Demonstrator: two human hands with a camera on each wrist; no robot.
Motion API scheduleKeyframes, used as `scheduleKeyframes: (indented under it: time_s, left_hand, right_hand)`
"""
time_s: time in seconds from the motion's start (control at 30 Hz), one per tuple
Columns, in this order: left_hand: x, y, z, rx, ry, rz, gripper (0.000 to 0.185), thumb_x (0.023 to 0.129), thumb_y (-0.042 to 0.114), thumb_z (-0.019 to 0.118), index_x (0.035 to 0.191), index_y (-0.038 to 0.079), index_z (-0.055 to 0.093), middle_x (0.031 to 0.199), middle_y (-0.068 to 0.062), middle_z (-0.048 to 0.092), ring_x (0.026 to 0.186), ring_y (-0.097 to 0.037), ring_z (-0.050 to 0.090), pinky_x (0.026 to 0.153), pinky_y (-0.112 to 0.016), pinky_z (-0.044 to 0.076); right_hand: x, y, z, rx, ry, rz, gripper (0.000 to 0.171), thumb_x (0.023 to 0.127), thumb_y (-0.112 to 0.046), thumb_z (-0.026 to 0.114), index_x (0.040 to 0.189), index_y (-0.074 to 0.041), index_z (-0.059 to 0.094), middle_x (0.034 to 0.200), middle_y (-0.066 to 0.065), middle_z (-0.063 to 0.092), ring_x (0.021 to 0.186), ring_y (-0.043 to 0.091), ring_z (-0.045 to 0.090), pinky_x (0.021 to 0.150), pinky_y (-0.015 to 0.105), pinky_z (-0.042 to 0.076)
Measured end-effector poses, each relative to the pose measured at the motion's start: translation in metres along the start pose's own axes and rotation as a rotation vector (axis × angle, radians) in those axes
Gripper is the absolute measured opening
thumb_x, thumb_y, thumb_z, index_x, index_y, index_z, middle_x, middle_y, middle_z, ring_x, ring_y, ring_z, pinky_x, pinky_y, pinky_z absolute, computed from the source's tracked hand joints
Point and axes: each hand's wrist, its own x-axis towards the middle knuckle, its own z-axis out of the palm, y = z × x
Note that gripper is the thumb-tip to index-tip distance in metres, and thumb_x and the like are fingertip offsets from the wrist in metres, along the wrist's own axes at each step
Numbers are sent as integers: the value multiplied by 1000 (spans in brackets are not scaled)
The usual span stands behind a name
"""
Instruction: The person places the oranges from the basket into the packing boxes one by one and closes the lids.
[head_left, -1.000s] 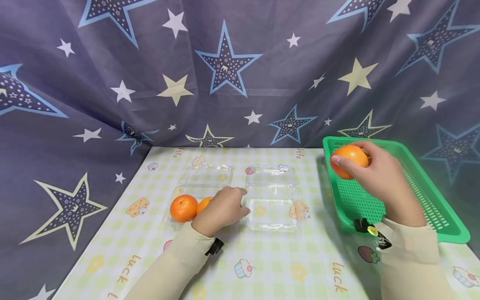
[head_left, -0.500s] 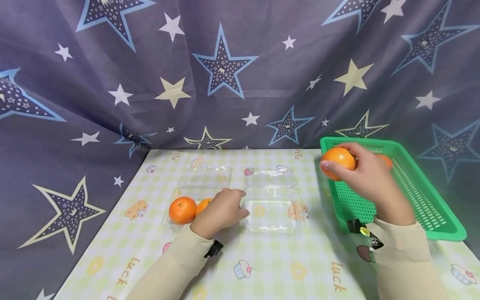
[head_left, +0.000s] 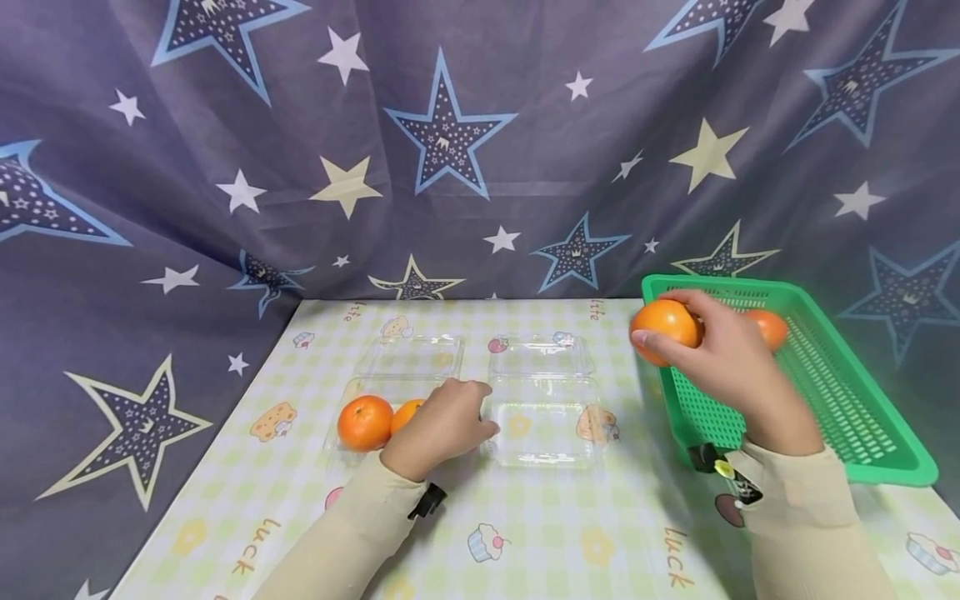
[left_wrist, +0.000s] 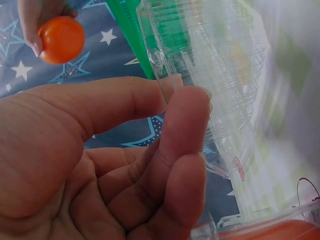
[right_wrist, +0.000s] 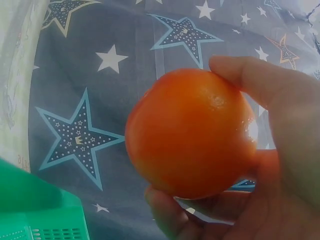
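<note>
My right hand (head_left: 711,343) grips an orange (head_left: 662,327) in the air over the left rim of the green basket (head_left: 840,400). In the right wrist view the same orange (right_wrist: 192,132) fills my curled fingers (right_wrist: 280,95). My left hand (head_left: 444,421) rests at the left clear plastic box (head_left: 408,357), and its thumb and fingers (left_wrist: 185,125) pinch the box's clear rim (left_wrist: 159,70). Two oranges (head_left: 365,422) (head_left: 407,412) lie in that box. The right clear box (head_left: 542,417) lies open with nothing in it.
Another orange (head_left: 768,328) lies in the basket's far end. The tablecloth (head_left: 570,533) has a pale check pattern with cartoon prints. A dark star-patterned curtain (head_left: 450,150) hangs behind and along the left side.
My right hand has carried the orange leftward, from over the basket to its left rim, uncovering the orange inside. The left hand has stayed put.
</note>
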Motion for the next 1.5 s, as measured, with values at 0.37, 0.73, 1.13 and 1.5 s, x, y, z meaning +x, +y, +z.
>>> scheduleKeyframes:
  time_s: [0.37, 0.73, 1.13, 1.5]
  left_hand:
    - [-1, 1, -1, 25, -1, -8, 32, 88, 19, 80, 115, 3, 72, 82, -5, 68, 64, -19, 55, 64, -33, 47]
    - [-2, -2, 4, 26, -14, -6, 23, 88, 20, 80, 103, 6, 72, 63, 2, 49, 56, -16, 48, 58, -30, 41]
    - [1, 1, 0, 20, -5, 8, 29, 88, 21, 80, 110, 4, 72, 64, 0, 58, 55, -17, 50, 57, -30, 43]
    - [0, 2, -1, 20, 0, 10, 25, 89, 21, 79, 107, 5, 72, 62, 1, 52, 56, -18, 50, 58, -31, 43]
  right_hand:
    - [-1, -7, 2, 7, 6, -56, 68, 91, -57, 73, 146, -22, 54, 130, 10, 65, 103, 33, 62, 79, 47, 50]
    - [-2, -13, 17, 19, 22, -149, 60, 88, -48, 80, 142, -28, 61, 137, 7, 64, 108, 30, 62, 79, 49, 54]
    - [0, -20, 26, -11, 1, -152, 61, 86, -47, 83, 140, -30, 61, 128, 8, 65, 103, 29, 61, 79, 47, 53]
    - [-2, -27, 39, 32, -64, -147, 61, 85, -47, 84, 139, -28, 61, 135, 3, 62, 107, 28, 60, 80, 47, 58]
